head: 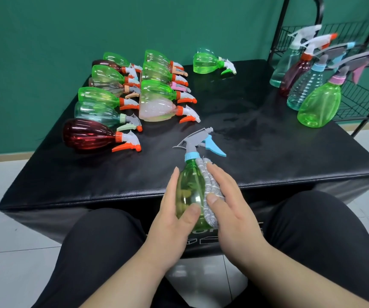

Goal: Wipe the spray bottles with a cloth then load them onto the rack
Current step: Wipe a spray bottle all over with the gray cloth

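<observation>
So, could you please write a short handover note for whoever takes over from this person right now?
Left hand: grips the green bottle upright above the near edge of the black table.
Right hand: holds the grey cloth against that bottle's side.
Done: four bottles are at the rack on the right; I cannot tell whether they hang on it.
Left: finish wiping this one and load it. Then do the bottles lying on the table: the cluster at the far left and the lone green bottle at the back.
</observation>
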